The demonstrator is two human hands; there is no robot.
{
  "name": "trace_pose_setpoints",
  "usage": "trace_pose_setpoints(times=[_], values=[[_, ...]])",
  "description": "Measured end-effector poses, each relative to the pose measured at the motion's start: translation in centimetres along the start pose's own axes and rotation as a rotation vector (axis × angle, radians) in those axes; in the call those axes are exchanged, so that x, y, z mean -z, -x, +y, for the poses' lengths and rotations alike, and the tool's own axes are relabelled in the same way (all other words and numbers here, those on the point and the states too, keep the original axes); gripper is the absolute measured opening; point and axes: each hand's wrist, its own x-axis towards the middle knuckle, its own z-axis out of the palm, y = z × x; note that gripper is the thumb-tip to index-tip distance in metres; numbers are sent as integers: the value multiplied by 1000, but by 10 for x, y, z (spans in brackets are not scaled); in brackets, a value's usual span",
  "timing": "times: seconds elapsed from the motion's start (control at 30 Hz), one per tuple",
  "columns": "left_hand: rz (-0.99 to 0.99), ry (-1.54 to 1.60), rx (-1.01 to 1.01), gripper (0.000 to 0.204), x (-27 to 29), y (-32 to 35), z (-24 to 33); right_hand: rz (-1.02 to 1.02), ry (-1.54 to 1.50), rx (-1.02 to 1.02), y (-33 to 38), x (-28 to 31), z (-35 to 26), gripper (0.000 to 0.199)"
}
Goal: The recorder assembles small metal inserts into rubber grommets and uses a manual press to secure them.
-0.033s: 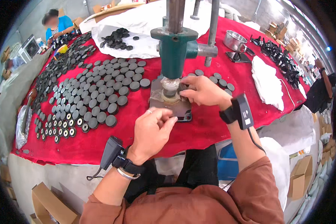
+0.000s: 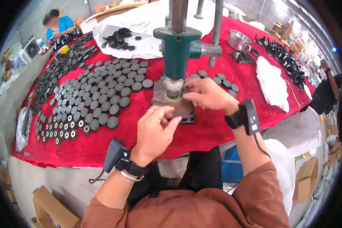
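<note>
Ahead of me on a red-covered table stands a green bench press (image 2: 176, 53) with a plastic-wrapped ram tip (image 2: 173, 84). A dark round piece (image 2: 173, 94) sits under the tip, on a pale ring (image 2: 174, 100) above the metal base plate (image 2: 184, 110). My right hand (image 2: 209, 93) reaches in from the right, its thumb and fingers closed on a dark round cap (image 2: 186, 90) beside the ram tip, partly hidden by the fingers. My left hand (image 2: 154, 127) hovers before the base plate, fingers loosely curled and thumb apart, with nothing visible in it.
Rows of dark round caps (image 2: 112, 93) cover the table's left side; a few (image 2: 227, 83) lie right of the press. Beyond are a white cloth (image 2: 271, 85), a phone (image 2: 242, 57), a metal pot (image 2: 239, 41) and black parts (image 2: 287, 57). A person (image 2: 59, 28) sits at far left.
My right hand has shifted slightly at the press, its fingers still closed on the cap. My left hand has risen a little by the base plate. The press looks unchanged.
</note>
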Motion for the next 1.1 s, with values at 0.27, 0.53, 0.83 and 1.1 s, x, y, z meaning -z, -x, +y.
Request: trace_pose_setpoints(times=[0.27, 0.53, 0.83, 1.1], values=[[39, 196, -182, 37, -23, -4, 0, -50, -423, -87, 50, -19, -21, 34], [8, 710, 149, 28, -29, -9, 15, 781, 38, 271, 82, -49, -27, 35], [-49, 1009, 335, 23, -17, -3, 30, 880, 1203, 35, 131, -43, 46, 53], [-50, 1037, 355, 27, -19, -3, 29, 919, 1177, 10, 137, -37, 50, 58]])
